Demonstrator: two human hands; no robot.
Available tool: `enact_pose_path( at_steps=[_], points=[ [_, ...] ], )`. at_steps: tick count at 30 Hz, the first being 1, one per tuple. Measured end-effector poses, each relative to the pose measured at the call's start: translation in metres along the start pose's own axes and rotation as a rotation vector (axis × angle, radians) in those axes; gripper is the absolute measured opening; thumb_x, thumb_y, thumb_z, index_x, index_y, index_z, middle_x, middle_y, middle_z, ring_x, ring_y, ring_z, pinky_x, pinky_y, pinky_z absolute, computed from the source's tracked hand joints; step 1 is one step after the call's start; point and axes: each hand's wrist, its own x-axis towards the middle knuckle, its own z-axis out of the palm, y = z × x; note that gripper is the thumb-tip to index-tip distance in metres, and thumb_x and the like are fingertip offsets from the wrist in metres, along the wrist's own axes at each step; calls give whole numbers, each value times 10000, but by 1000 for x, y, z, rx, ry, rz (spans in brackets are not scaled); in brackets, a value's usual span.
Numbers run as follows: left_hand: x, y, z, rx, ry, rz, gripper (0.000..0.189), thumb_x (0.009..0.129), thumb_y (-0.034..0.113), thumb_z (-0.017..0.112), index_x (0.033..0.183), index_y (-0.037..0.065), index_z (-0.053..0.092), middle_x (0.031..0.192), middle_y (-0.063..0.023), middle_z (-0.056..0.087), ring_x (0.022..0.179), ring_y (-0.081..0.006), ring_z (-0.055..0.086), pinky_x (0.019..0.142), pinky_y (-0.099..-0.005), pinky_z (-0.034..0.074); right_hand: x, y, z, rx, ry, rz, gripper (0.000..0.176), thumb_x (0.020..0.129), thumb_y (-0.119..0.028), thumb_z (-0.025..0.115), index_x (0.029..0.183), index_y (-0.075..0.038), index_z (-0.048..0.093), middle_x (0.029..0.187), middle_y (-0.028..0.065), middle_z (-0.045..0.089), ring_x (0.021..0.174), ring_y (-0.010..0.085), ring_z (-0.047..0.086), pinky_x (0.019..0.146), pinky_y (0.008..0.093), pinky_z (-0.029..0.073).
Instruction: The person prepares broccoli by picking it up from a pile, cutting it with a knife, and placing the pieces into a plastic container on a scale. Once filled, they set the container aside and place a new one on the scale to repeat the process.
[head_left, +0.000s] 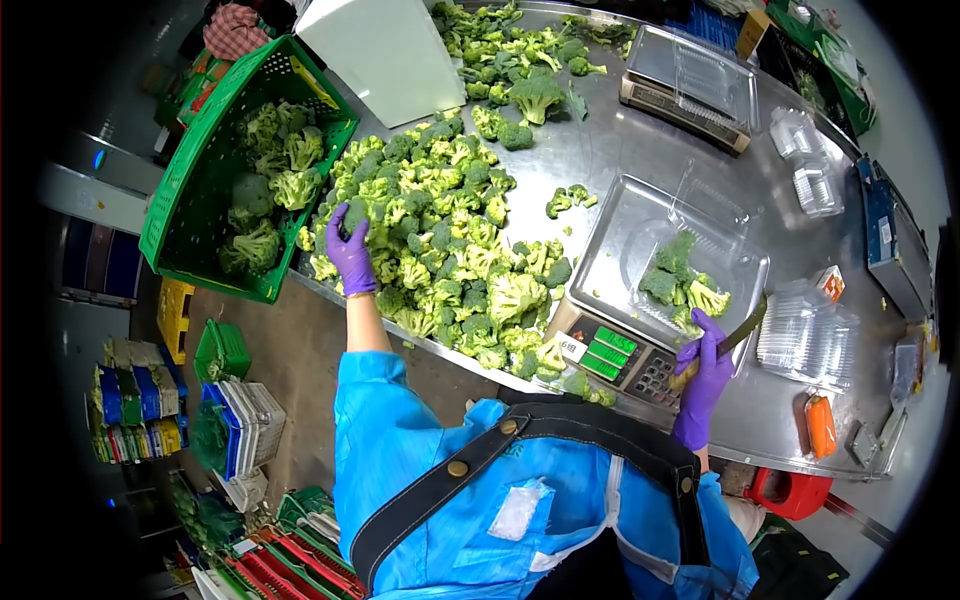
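Hemming the broccoli (pixel 430 205) on the steel table (pixel 545 165) were crate (pixel 165 205), white box (pixel 385 60), scale (pixel 610 260). Left grip (pixel 352 260), fingers apart, met the broccoli; right grip (pixel 706 380) was clamped on knife (pixel 744 328). Bins (pixel 262 425) stood on floor (pixel 300 360).

a produce packing room — digital scale (pixel 608 280), clear tubs (pixel 806 335), heaped broccoli (pixel 430 230)

purple gloves (pixel 352 265), bright blue sleeves (pixel 382 395), black straps (pixel 420 500) with brass-coloured studs (pixel 457 468)

Left hand (pixel 352 258) outstretched, right hand (pixel 708 370) curled
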Motion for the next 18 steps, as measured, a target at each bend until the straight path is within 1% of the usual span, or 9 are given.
enact_pose_path(
  at_steps=[3, 5, 7, 10, 11, 13, 15, 17, 18],
  points=[
    [-17, 57, 5, -1192, -117, -397, 388, 870, 233, 525, 1221, 74, 480, 1209, -124, 501, 1098, -252, 495, 916, -392, 428, 0, 0, 3, 5, -44, 46, 318, 930, -199, 452, 1142, 20, 546, 593, 27, 515, 475, 62, 446, 453, 184, 360],
    [-34, 61, 12, -1502, -372, -629, 424, 863, 290, 536, 1219, 68, 475, 1242, -140, 481, 1118, -291, 483, 888, -421, 457, 0, 4, 3, 1, -62, 39, 328, 931, -212, 451, 1147, 15, 546, 595, 24, 521, 479, 58, 450, 445, 182, 354],
    [-60, 86, 29, -1686, -435, -852, 457, 863, 322, 535, 1225, 54, 457, 1250, -157, 477, 1107, -325, 493, 839, -459, 486, -5, 3, 9, -122, -193, 118, 317, 925, -212, 466, 1150, -9, 556, 607, 22, 528, 499, 55, 470, 456, 184, 378],
    [-100, 112, 52, -1696, -746, -1069, 513, 875, 335, 497, 1277, 34, 390, 1264, -176, 458, 1117, -355, 486, 866, -519, 466, -11, -2, 18, -288, -432, 207, 294, 897, -171, 518, 1172, -79, 568, 744, 61, 611, 553, 69, 522, 528, 209, 456],
    [-112, 128, 57, -1636, -819, -1115, 528, 882, 335, 474, 1299, 30, 367, 1273, -186, 447, 1125, -383, 475, 877, -531, 457, -14, -5, 22, -295, -408, 214, 294, 897, -171, 518, 1172, -79, 568, 744, 61, 611, 553, 69, 522, 528, 209, 456],
    [-130, 153, 62, -1682, -1106, -1245, 553, 892, 318, 424, 1333, 5, 309, 1290, -225, 419, 1146, -460, 430, 883, -551, 443, -20, -8, 31, -417, -531, 71, 348, 883, -179, 537, 1217, -83, 530, 846, 97, 641, 606, 110, 581, 582, 252, 482],
    [-144, 175, 64, -1691, -1138, -1434, 547, 871, 236, 410, 1333, -27, 281, 1285, -288, 387, 1162, -517, 382, 908, -567, 420, -21, -11, 33, -426, -555, 73, 375, 878, -191, 543, 1236, -84, 509, 911, 113, 642, 661, 139, 609, 619, 271, 488],
    [-155, 176, 65, -1599, -1244, -1335, 544, 859, 208, 408, 1334, -21, 279, 1273, -288, 400, 1164, -507, 387, 909, -548, 433, -22, -9, 33, -431, -590, 70, 404, 873, -203, 549, 1254, -86, 488, 976, 130, 642, 717, 168, 638, 655, 290, 493],
    [-155, 179, 62, -1560, -1320, -1243, 561, 827, 127, 459, 1339, -15, 278, 1265, -244, 431, 1160, -419, 444, 901, -470, 465, -21, -4, 33, -403, -590, -3, 419, 873, -219, 549, 1265, -91, 478, 1024, 129, 634, 754, 185, 645, 667, 292, 491]
  ],
)
